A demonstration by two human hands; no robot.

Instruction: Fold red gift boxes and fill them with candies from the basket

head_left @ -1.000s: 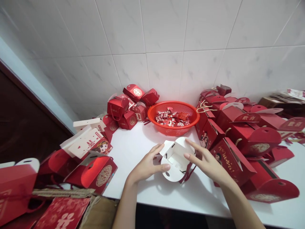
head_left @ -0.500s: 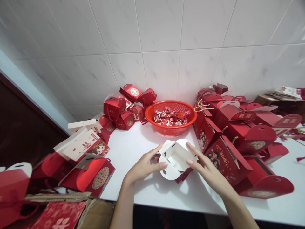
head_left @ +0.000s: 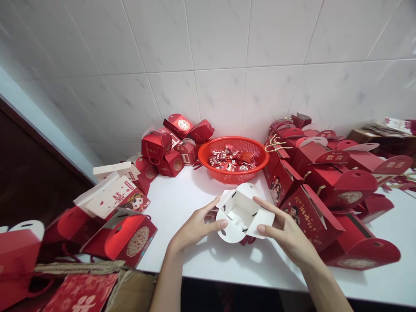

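Note:
An opened gift box (head_left: 238,212) sits between my hands at the front middle of the table, its white inside facing up and its flaps spread outward. I see no candy in it. My left hand (head_left: 198,223) grips its left side, the thumb resting on the rounded near flap with a hole. My right hand (head_left: 282,227) pinches the right flap, thumb inside and fingers behind. Part of the box's red outside shows beneath. Straight behind it stands an orange-red plastic basket (head_left: 234,177) with wrapped candies (head_left: 232,159) in it.
Red gift boxes (head_left: 341,186) crowd the white table (head_left: 221,271) on the right. More boxes (head_left: 159,147) are piled at the back left, and several (head_left: 136,236) stand at the left edge. A cardboard carton (head_left: 138,290) is at the lower left. A tiled wall (head_left: 217,95) rises behind.
My right hand has folded the right flap outward, so its white face shows. The box is opened wider and its far flap sits slightly higher. My left hand has hardly moved.

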